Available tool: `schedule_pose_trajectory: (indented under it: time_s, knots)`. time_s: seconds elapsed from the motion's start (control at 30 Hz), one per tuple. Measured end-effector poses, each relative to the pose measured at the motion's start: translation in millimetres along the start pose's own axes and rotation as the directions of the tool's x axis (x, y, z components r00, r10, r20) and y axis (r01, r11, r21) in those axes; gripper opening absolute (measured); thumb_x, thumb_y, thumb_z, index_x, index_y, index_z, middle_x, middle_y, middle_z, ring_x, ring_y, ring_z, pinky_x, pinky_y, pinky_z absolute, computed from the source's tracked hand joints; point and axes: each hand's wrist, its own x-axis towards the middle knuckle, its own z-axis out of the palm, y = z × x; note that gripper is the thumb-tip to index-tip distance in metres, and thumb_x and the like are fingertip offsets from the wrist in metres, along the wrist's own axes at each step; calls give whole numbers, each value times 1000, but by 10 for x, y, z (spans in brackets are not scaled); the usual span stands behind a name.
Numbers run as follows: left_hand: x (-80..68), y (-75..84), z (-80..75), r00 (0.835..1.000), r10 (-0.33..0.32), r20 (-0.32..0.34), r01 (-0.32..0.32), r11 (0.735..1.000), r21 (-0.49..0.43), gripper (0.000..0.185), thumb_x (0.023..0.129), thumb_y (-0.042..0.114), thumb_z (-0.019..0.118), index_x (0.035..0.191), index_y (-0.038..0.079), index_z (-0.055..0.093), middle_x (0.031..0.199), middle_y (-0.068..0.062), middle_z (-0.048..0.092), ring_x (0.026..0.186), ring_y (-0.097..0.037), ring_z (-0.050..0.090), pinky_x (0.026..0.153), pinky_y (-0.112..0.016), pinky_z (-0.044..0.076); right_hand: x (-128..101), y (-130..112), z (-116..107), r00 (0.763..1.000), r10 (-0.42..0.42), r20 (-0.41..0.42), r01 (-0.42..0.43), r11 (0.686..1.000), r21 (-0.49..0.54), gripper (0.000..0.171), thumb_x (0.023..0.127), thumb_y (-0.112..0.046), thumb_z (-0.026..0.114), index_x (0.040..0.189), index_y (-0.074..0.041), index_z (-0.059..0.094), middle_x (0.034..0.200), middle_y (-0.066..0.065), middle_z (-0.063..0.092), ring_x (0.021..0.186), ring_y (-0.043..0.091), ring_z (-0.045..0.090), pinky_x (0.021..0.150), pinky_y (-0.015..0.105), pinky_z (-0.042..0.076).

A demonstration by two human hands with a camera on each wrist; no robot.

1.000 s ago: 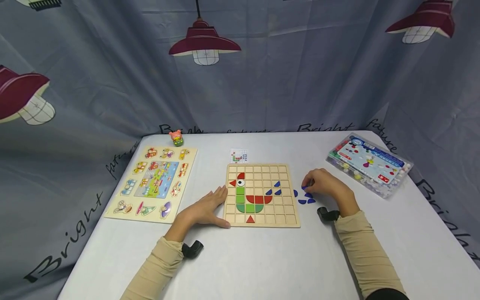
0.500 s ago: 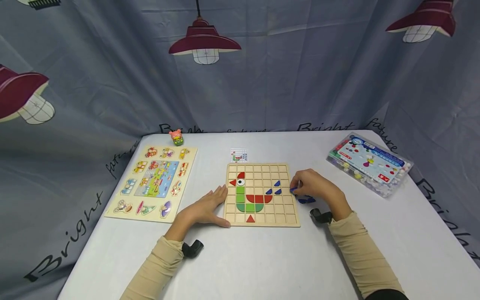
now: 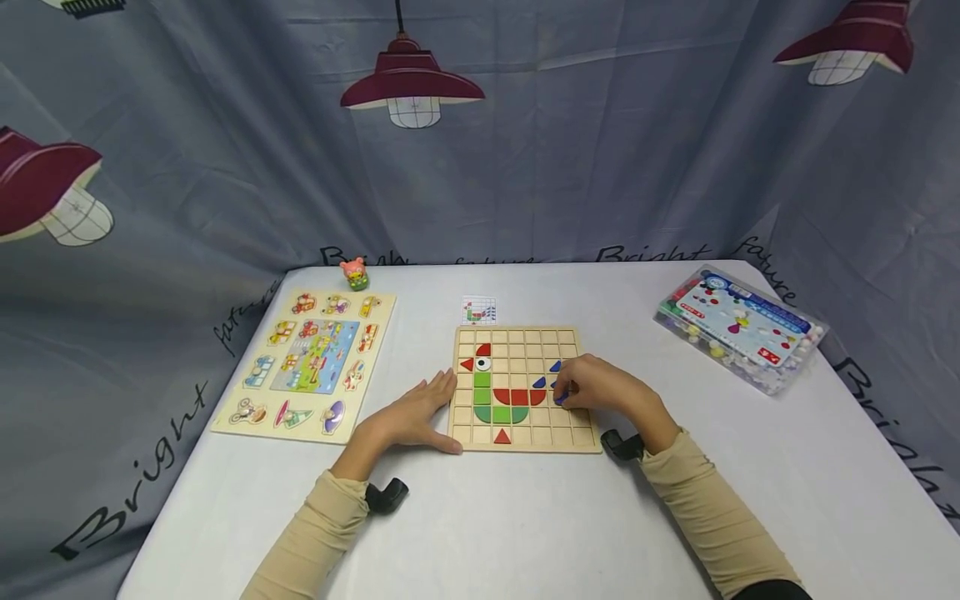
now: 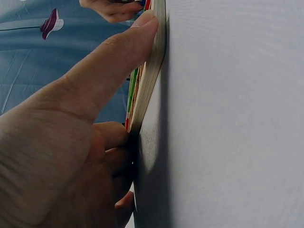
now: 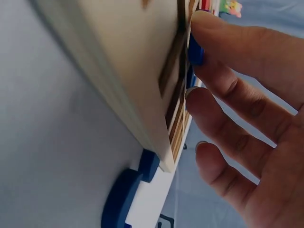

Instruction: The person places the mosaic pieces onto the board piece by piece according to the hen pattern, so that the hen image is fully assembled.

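Note:
A wooden grid board (image 3: 517, 367) lies on the white table, with red, green, blue and white pieces set in its cells in a bird-like pattern. My left hand (image 3: 408, 417) rests along its left side, fingers spread and straight, the thumb (image 4: 135, 40) touching the board's edge. Over the board's right part, my right hand (image 3: 603, 387) pinches a blue half-round piece (image 5: 194, 51) between thumb and forefinger. Close to that hand, a few blue pieces (image 3: 539, 382) sit in cells, partly covered by the fingers. Loose blue pieces (image 5: 121, 197) lie beside the board's right edge, hidden in the head view.
Behind the board lies a small pattern card (image 3: 478, 310). To the left is a picture peg puzzle (image 3: 255, 408) with a pink-headed figurine (image 3: 355, 273) at its far edge. A clear plastic box of beads (image 3: 738, 329) stands at the far right.
My right hand has moved left from the loose blue pieces to over the board, carrying a blue half-round piece. The left hand has stayed at the board's left edge.

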Motion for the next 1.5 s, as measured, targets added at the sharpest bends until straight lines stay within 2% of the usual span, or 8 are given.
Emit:
schedule_pose_trajectory:
  time_s: [0.43,1.0,1.27,1.5]
  knots:
    - [-8,13,-4,1000,7,-1,-7,1000,0,118,74,55,78,156,4,12,165,-11,5,154,-24,5,127,-41,8,34,-28,36,1000,-1,2,1,999,-32,11,77,-7,80,86,-11,78,89,-2,71,74,7,56,69,23,51]
    - [-11,9,0,1000,-6,0,6,1000,4,119,73,55,79,156,5,10,165,-8,4,154,-22,4,127,-40,7,33,-22,33,999,-49,-2,49,997,-59,10,76,-5,80,84,-10,78,84,-4,73,72,5,56,67,22,51]
    - [-12,19,5,1000,-4,-5,4,1000,-3,118,73,55,79,156,4,11,165,-9,5,154,-23,5,127,-41,8,9,-52,12,1000,0,-5,0,999,-37,11,76,-6,80,86,-10,78,88,-2,72,74,8,58,68,24,52]
    - [-2,11,7,1000,-4,-5,4,1000,5,118,73,55,79,156,4,11,165,-9,5,154,-23,4,127,-40,7,-19,-11,-48,998,69,-1,-69,998,5,11,78,-8,79,88,-11,78,85,-4,69,69,9,54,62,22,48]
